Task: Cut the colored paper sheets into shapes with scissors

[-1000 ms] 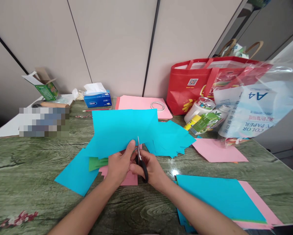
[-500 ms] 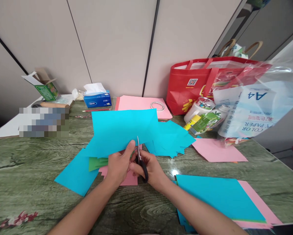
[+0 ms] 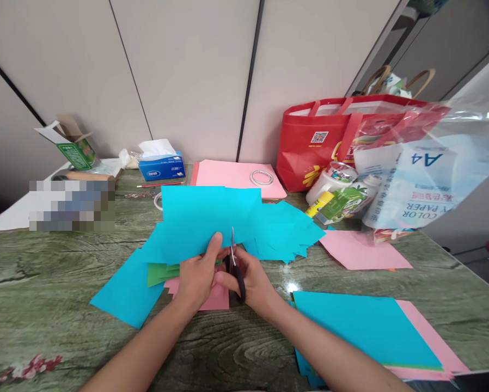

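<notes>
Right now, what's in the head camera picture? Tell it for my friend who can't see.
The left hand pinches a blue sheet while the right hand cuts its lower edge with scissors, over a green table. More paper lies around, with a red bag and a tissue box behind.

- A craft corner in an office-like room: plain panelled wall (image 3: 195, 71) behind.
- Wood-grain tabletop (image 3: 44, 294) strewn with coloured paper sheets (image 3: 367, 326), tissue box (image 3: 162, 166), red shopping bag (image 3: 313, 147).
</notes>
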Demonstrator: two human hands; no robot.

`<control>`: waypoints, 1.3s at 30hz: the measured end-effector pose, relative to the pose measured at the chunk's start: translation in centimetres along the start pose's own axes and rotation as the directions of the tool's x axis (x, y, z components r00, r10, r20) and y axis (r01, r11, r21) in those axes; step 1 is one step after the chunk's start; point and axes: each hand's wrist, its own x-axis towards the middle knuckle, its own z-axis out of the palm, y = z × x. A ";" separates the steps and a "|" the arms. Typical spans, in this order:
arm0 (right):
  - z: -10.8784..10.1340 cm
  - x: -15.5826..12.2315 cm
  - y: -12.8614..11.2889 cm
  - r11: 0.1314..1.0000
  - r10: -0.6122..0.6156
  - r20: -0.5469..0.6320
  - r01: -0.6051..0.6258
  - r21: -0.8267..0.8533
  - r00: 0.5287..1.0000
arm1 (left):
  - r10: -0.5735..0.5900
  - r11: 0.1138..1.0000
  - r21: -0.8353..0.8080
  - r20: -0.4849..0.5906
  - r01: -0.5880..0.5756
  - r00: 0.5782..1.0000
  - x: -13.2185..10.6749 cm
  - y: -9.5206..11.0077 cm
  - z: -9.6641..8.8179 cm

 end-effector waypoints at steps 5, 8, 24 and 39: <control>-0.1 0.0 0.1 0.999 0.005 0.013 -0.005 0.032 1.000 | 0.022 0.998 0.065 -0.013 -0.021 1.000 0.1 -0.3 -0.4; -0.2 0.0 0.1 0.999 0.006 0.008 -0.007 0.033 1.000 | 0.027 0.996 0.090 -0.023 -0.025 0.999 0.0 0.0 -0.2; -0.1 0.0 -0.1 1.000 -0.018 -0.006 0.018 0.009 1.000 | 0.075 0.996 0.046 -0.020 -0.074 0.997 0.1 -0.4 -0.2; -0.1 -0.1 0.3 0.998 0.049 -0.022 -0.048 0.033 0.999 | 0.064 0.994 0.083 0.025 -0.066 0.998 -0.2 0.0 -0.2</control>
